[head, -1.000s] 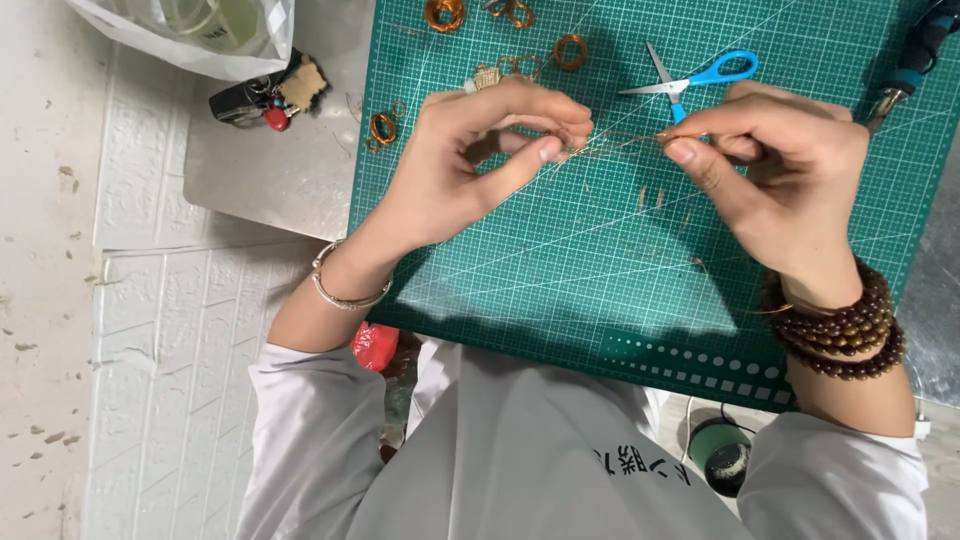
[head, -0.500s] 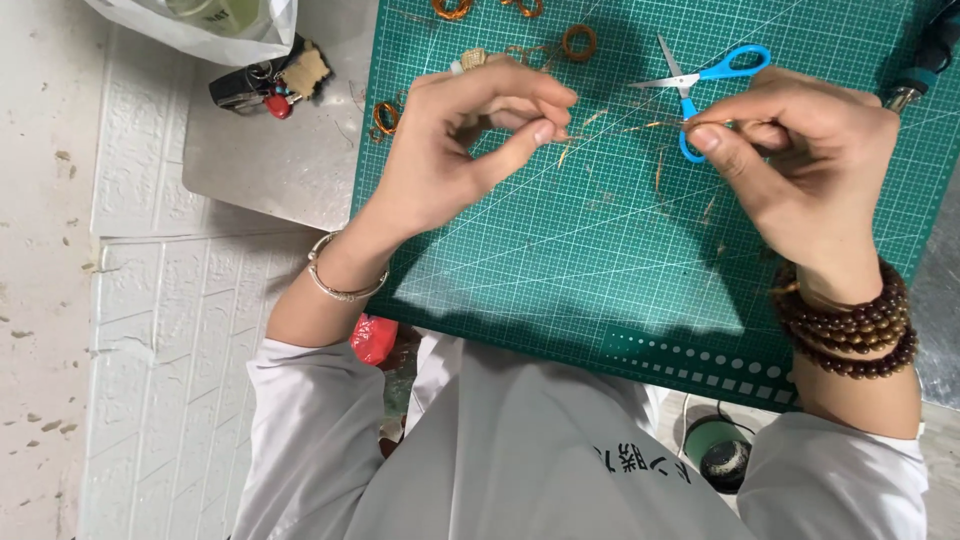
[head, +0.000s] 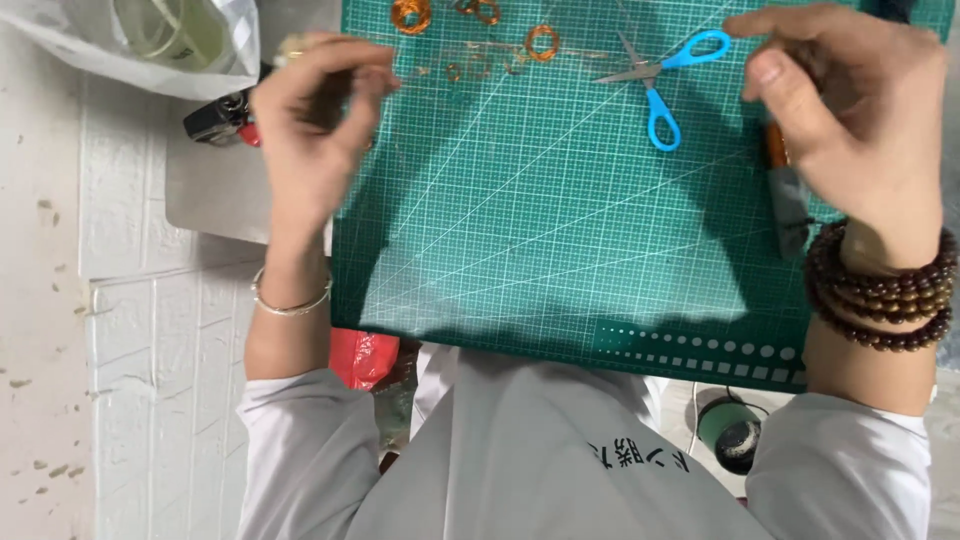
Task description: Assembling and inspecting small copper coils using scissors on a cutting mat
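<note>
**Two hands raised over a green cutting mat, small wire coils along its far edge**

Starting at the left, a white plastic bag [head: 150, 45] lies at about ten o'clock from the mat's middle, off the mat on a pale surface, with a small dark object with a red part [head: 222, 118] just beside it. These sit outside the working area, as things set aside would.

The left hand [head: 310, 130] hovers over the mat's left edge at about ten o'clock. Its fingers are curled loosely with thumb and fingertips drawn near each other, but the frame is blurred there, and I cannot tell whether they pinch a fine wire or nothing at all. A thin metal bangle [head: 290, 300] circles that wrist.

The green cutting mat [head: 560, 250] fills the centre, bare in its middle, which leaves room to work. The copper-coloured wire coils [head: 480, 40] cluster along its far edge at twelve o'clock, within reach of both hands. Blue-handled scissors [head: 655, 75] lie flat at about one o'clock, blades slightly parted, handles toward the right hand.

The right hand [head: 850, 120] hangs at two o'clock, fingers relaxed and partly open, thumb apart from them, gripping nothing visible. Just under it lies a dark tool with an orange part [head: 785, 190]. Brown bead bracelets [head: 880, 290] wrap the right wrist.
</note>
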